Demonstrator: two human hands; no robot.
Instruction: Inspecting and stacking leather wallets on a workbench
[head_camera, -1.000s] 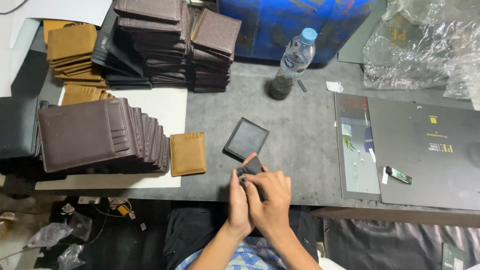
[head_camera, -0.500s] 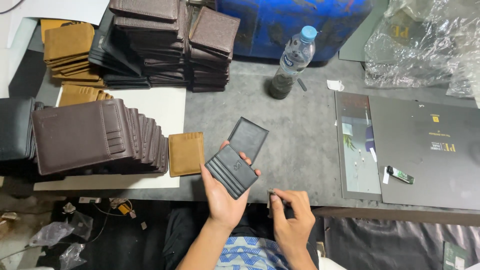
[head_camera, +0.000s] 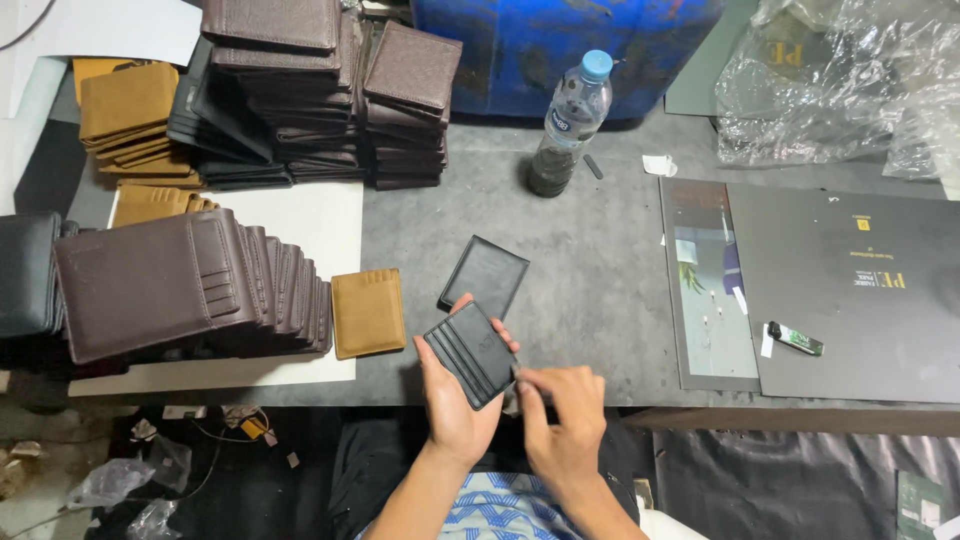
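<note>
A grey tabletop (head_camera: 600, 260) carries stacked brown leather wallets (head_camera: 190, 290). Over its near edge, the left hand (head_camera: 455, 400) grips a dark grey slotted leather card holder (head_camera: 470, 352), fingers wrapped round it. The right hand (head_camera: 560, 420) pinches its lower corner.

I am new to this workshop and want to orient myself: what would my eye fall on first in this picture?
First, the two hands at the table's near edge: the left hand holds up a black card holder while the right hand touches its lower corner. Next, the fanned row of brown wallets at the left and the tall stacks of wallets behind it. A plastic water bottle stands at the far edge.
</note>
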